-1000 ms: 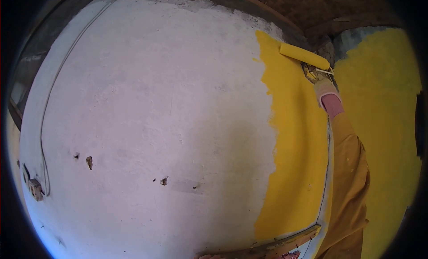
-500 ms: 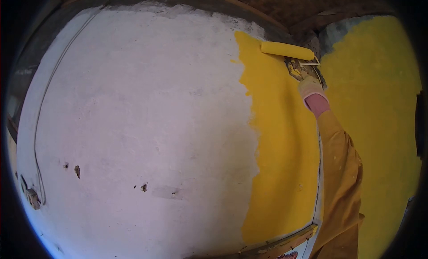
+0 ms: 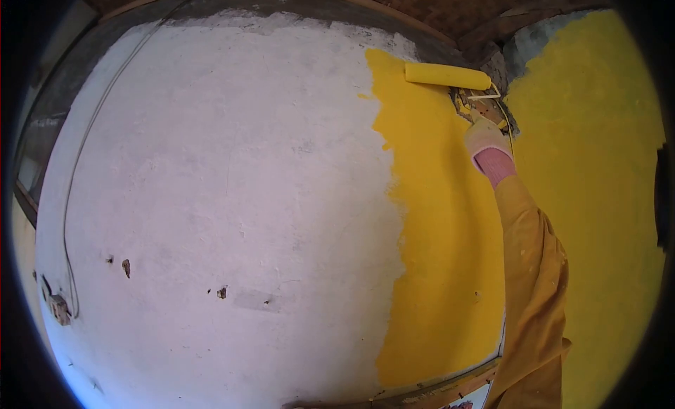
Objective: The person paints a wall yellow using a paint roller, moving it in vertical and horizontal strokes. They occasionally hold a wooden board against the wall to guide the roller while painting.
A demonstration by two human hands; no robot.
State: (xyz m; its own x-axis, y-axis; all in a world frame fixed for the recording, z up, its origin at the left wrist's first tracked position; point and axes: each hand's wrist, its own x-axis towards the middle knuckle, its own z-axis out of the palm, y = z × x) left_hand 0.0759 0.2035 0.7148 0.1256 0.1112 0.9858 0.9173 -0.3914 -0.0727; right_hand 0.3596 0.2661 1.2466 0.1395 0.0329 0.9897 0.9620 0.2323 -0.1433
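Observation:
My right hand (image 3: 485, 138), in a pale glove with a pink cuff, is closed around the handle of a paint roller (image 3: 447, 75). The roller's sleeve is coated yellow and lies almost level against the upper part of the yellow-painted strip (image 3: 439, 233), near the corner. Its pale wire frame (image 3: 485, 97) bends down toward the glove; the handle is mostly hidden. A mustard-coloured sleeve covers my right arm, which reaches up from the lower right. My left hand is out of view.
White wall (image 3: 232, 163) spreads across the left, with small holes and a cable (image 3: 83, 135) running down to a socket box (image 3: 59, 309). Broken plaster (image 3: 485, 108) shows at the corner. The right wall (image 3: 590, 163) is yellow. A wooden ledge (image 3: 450, 384) runs along the bottom.
The view has shifted slightly. The roller appears a little higher and further left in the picture, but stays at nearly the same spot on the wall, still held by my right hand.

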